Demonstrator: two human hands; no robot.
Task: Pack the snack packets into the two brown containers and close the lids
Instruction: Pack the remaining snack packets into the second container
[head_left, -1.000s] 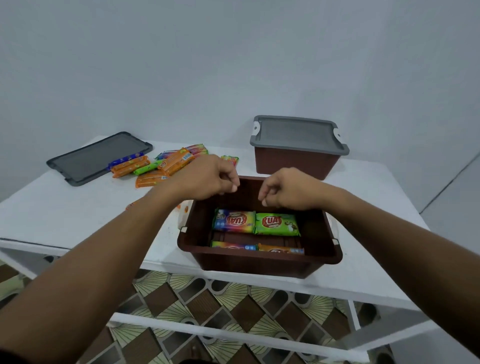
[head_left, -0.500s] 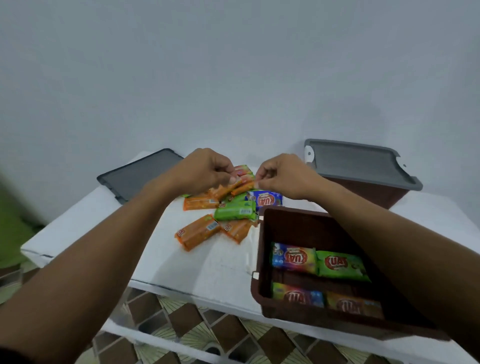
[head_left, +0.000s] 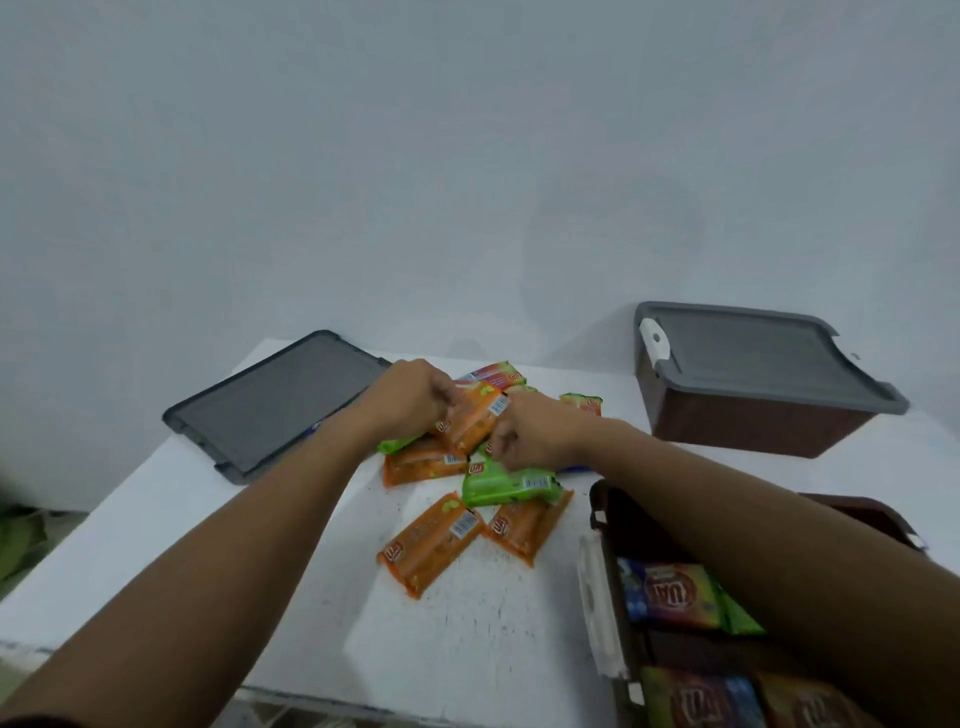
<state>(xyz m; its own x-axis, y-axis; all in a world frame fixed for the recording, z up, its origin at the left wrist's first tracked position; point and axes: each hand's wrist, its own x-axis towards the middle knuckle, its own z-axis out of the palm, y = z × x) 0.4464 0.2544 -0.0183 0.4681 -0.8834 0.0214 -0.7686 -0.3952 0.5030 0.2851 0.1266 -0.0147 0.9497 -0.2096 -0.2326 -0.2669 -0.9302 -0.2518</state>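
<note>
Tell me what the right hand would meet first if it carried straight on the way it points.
The orange plastic snack packet gripped by the left hand: it sits directly up-left of the right hand, apparently touching its knuckles, though depth is unclear.

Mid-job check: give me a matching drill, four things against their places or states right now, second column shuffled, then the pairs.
1 loose grey lid
2 far brown container
3 near brown container
4 raised orange packet

A open, packets inside
B between left hand and right hand
C flat on the table, far left
D lid on

Pairs: 1-C, 2-D, 3-A, 4-B
</note>
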